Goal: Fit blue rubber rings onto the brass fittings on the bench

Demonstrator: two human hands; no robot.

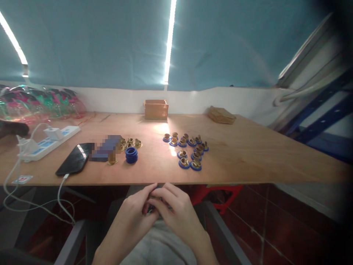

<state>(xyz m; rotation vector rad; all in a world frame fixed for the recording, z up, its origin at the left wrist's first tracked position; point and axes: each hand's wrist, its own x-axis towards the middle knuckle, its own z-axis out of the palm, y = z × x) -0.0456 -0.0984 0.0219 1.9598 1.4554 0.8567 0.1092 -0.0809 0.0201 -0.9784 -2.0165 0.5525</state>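
Note:
Below the front edge of the wooden table (248,162), my left hand (132,213) and my right hand (176,209) meet over my lap. Both have fingers pinched round a small brass part (154,198), mostly hidden between them. On the table ahead lies a group of several brass parts seated in blue rings (187,149). A stack of loose blue rings (131,155) stands left of centre, with a few bare brass parts (129,142) just behind it.
A black phone (74,159) on a white cable lies at the left, beside a white power strip (46,141). A small cardboard box (156,109) and a flat brown bundle (221,115) sit at the back. Colourful plastic bags (41,103) lie far left. A red stool (217,195) stands under the table.

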